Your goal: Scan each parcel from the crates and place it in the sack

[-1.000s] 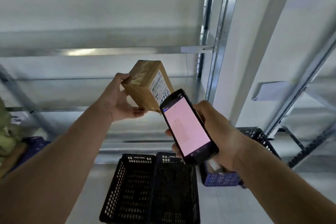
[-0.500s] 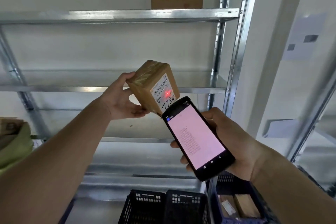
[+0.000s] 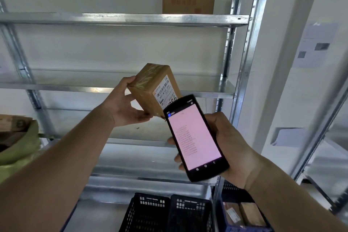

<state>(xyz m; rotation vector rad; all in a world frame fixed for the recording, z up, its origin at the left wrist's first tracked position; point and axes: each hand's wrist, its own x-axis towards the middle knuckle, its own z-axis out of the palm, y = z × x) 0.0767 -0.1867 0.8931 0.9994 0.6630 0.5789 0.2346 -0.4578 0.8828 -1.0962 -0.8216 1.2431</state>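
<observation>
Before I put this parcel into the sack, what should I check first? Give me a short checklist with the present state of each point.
1. Left hand grips the parcel: ok.
2. Label faces the scanner: ok.
3. Right hand holds the scanner: ok.
4. Scan accepted: cannot tell, the displayed text is too small to read.
5. Sack mouth looks open, at your left: ok.

1. The parcel (image 3: 148, 88), a taped brown box, tilts in your left hand (image 3: 122, 107), white label (image 3: 165, 90) toward you.
2. The scanner (image 3: 195, 137), pink screen lit, sits in your right hand (image 3: 231, 149), just beside the label.
3. Two black crates (image 3: 146, 213) stand below; the blue crate (image 3: 223, 218) holds more parcels (image 3: 251, 214).
4. The green sack (image 3: 20, 152) lies left.
</observation>
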